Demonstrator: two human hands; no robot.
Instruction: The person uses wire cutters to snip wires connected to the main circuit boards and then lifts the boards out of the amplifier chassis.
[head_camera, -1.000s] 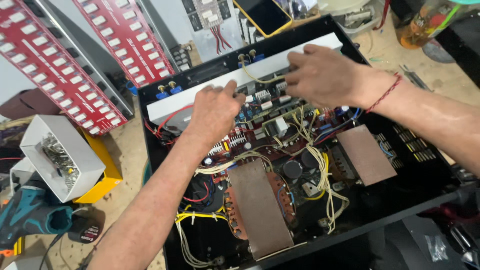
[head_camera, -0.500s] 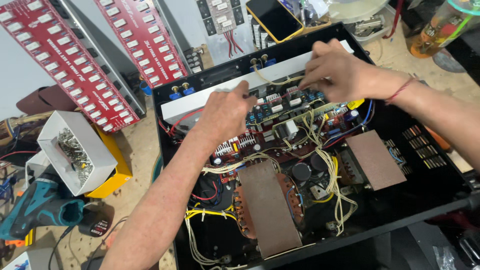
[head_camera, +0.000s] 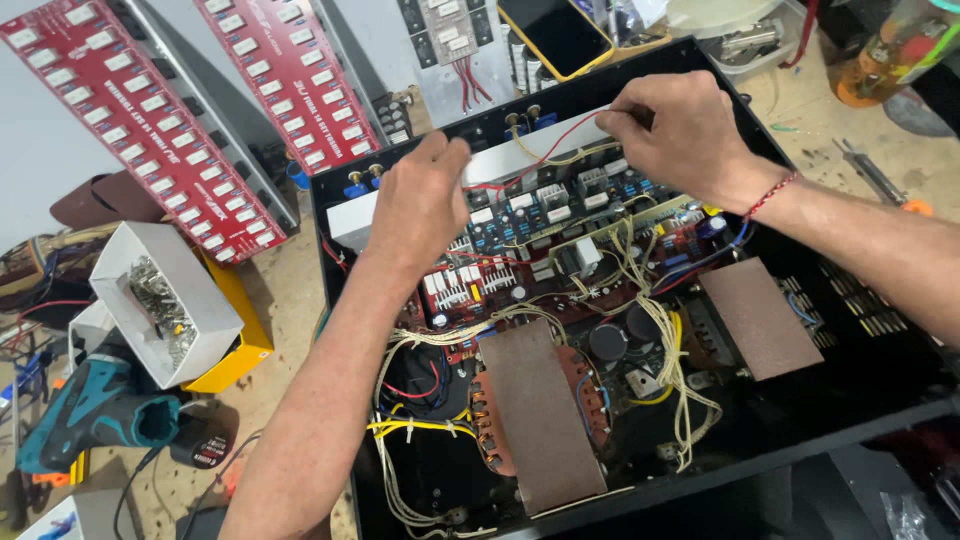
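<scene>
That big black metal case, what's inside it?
The black case holds a circuit board, a round transformer, yellowish wires and a brown plate. Both hands cover parts at the back.

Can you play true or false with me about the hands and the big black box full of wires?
1. Both hands are over the open black case. True.
2. The right hand pinches a red wire near the back of the case. True.
3. The left hand holds the teal drill. False: the drill lies on the bench away from the left hand, which is over the circuit board.
4. The white box of small metal parts sits inside the case. False: it is outside, on a yellow box.
5. A red string bracelet is on the right wrist. True.
</scene>
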